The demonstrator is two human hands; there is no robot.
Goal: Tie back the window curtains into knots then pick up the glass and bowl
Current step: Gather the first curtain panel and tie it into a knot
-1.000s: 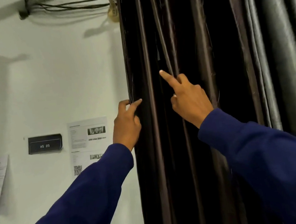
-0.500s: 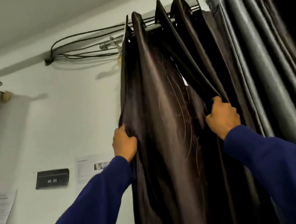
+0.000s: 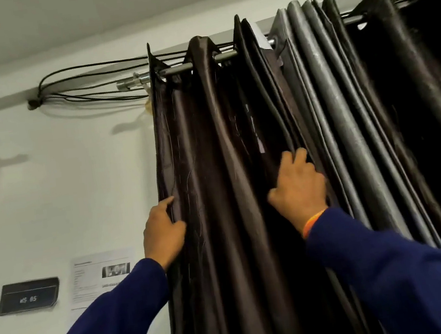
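High on the dark curtain (image 3: 214,167), below the rod (image 3: 186,69): left hand (image 3: 163,230) clamped on the outer edge, right hand (image 3: 297,187) hooked into inner folds, apart, probably to bunch cloth for knotting.

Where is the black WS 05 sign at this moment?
In the head view, the black WS 05 sign is on the white wall at lower left, beside a printed notice, left of the left hand at the dark curtain edge.
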